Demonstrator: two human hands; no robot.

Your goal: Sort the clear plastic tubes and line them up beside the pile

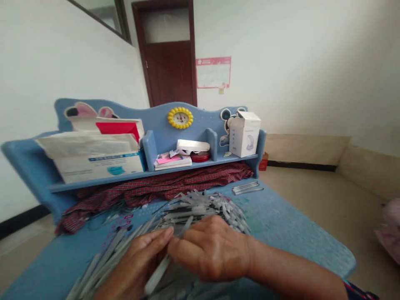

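I see both hands low on the blue desk, meeting over a heap of grey tubes. My left hand lies palm-down among a fan of tubes that runs toward the near left edge; one pale tube sticks out beneath its fingers, and the fingers curl around it, so I judge it is grasping that tube, though blur makes the hold hard to read. My right hand rests knuckles-up, fingertips tucked against the left hand's; whether it pinches a tube or merely presses on the heap I cannot tell, since the fingertips are hidden.

As for progress, I judge the work is early to middling. The big heap in the middle of the desk is loose and tangled, tubes pointing every way. A small bundle lies neatly side by side at the far right of the desk, well apart from the heap, and the fan at the left looks roughly aligned. So a small share looks sorted, and most of the tubes are left.

Behind the heap, a plaid cloth lies bunched under the shelf, which carries books, a white box and a yellow clock.
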